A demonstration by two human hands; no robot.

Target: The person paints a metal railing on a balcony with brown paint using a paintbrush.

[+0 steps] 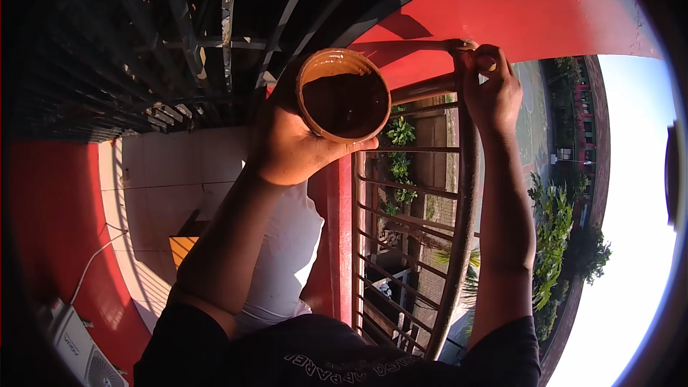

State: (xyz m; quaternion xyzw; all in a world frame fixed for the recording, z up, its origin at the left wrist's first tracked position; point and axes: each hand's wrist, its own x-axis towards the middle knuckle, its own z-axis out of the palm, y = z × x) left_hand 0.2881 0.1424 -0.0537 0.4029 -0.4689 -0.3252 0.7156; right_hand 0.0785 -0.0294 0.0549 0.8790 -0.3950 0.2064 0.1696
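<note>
My left hand (294, 145) holds a round brown cup (344, 133), its thumb along the near side. Dark brown liquid, like paint, fills the lower part of the cup, and the ribbed inner wall shows orange in the sun. My right hand (494, 93) is closed around a small paintbrush (469, 45), mostly hidden by the fingers. Its dark tip is right at the upper corner of a brown metal railing (469, 165). The forearm stretches along the outer side of the railing's handrail.
A red wall (459, 11) meets the railing at the top. Dark metal bars (229, 14) cross the upper left. Pale floor tiles (168, 165), an air conditioner unit (86, 347) and a white cloth-like thing (290, 251) lie left. Green plants (552, 226) and a court stand beyond the railing.
</note>
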